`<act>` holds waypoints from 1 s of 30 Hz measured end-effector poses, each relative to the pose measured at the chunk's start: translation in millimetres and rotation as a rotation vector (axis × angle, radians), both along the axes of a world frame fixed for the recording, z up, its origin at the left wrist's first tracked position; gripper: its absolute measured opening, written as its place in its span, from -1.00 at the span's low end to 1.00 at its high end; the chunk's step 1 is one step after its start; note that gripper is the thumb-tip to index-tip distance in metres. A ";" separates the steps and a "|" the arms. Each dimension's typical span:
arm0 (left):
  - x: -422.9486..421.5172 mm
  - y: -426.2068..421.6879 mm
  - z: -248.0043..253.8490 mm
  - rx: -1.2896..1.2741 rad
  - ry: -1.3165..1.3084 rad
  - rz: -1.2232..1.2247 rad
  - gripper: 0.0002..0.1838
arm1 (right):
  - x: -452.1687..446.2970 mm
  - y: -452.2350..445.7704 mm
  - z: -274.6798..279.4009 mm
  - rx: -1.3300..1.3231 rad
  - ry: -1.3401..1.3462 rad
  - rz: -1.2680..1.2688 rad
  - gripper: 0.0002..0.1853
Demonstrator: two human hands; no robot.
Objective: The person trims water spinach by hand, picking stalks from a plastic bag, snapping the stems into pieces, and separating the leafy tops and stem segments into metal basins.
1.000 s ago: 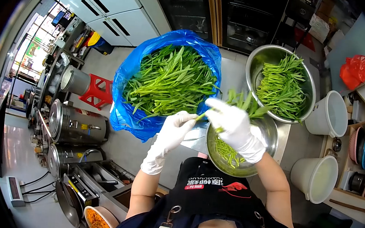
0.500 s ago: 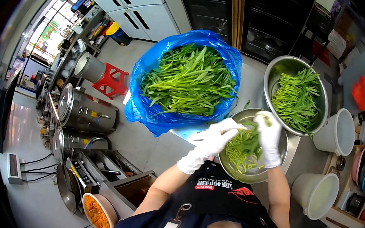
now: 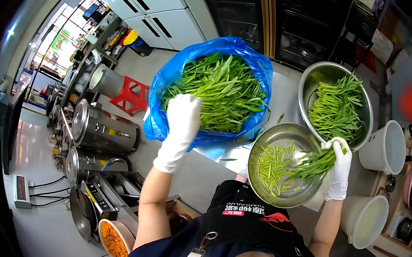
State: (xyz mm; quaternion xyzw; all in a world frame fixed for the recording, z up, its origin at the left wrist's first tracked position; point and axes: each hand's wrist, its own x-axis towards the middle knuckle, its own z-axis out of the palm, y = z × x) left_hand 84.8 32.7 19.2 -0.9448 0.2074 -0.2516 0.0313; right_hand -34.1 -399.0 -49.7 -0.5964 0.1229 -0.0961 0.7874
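White-gloved, my left hand is over the left edge of the greens in the blue plastic bag. Its fingers are curled closed; whether they pinch a stem is hidden. My right hand, also gloved, grips a bunch of leafy greens at the right rim of the nearer steel bowl. The leaves hang into that bowl, beside short cut green stems. Behind it, a larger steel bowl contains long green stalks with leaves.
Two white buckets stand at the right. On the left are a red stool, steel pots and a bowl of shredded orange food. The metal table supports the bag and bowls.
My left hand has moved from the nearer bowl to the greens in the bag. My right hand has shifted right to the bowl's rim, with a bunch of greens in it.
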 end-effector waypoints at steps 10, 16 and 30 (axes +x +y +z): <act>21.5 45.6 -7.3 0.229 0.054 0.009 -0.93 | 14.0 40.6 -1.1 0.110 0.012 0.081 -0.87; 7.7 37.7 45.0 -0.078 -0.138 -0.089 -0.93 | 13.1 37.8 -6.9 0.116 0.028 0.054 -0.87; -14.6 32.1 41.3 -0.403 -0.115 -0.030 -0.89 | 24.6 70.6 26.7 -0.096 0.014 0.247 -0.89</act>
